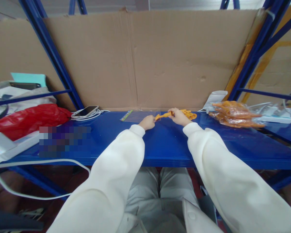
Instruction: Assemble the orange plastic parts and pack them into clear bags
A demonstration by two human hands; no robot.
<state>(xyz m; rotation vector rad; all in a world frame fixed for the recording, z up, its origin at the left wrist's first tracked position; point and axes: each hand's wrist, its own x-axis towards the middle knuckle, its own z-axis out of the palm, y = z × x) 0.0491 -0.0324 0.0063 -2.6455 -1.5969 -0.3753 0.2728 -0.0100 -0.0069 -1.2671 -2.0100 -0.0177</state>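
A clear flat plastic bag (140, 116) with a green printed header strip lies at the back of the blue shelf. My left hand (147, 122) is closed at the bag's right end and pinches its edge. My right hand (180, 117) is closed around a bunch of orange-yellow plastic pieces (189, 114), whose exact kind I cannot make out. One long end of these pieces points left and meets the bag's right end by my left fingertips. Whether that end is inside the bag or just touching it is too small to tell.
Packed orange pieces in clear bags (235, 114) are stacked on the right beside a white power strip (276, 116). A phone (87, 111) lies on a coiled white cable at left, near a red plastic bag (34, 118). A cardboard panel (160, 58) closes the back between blue posts.
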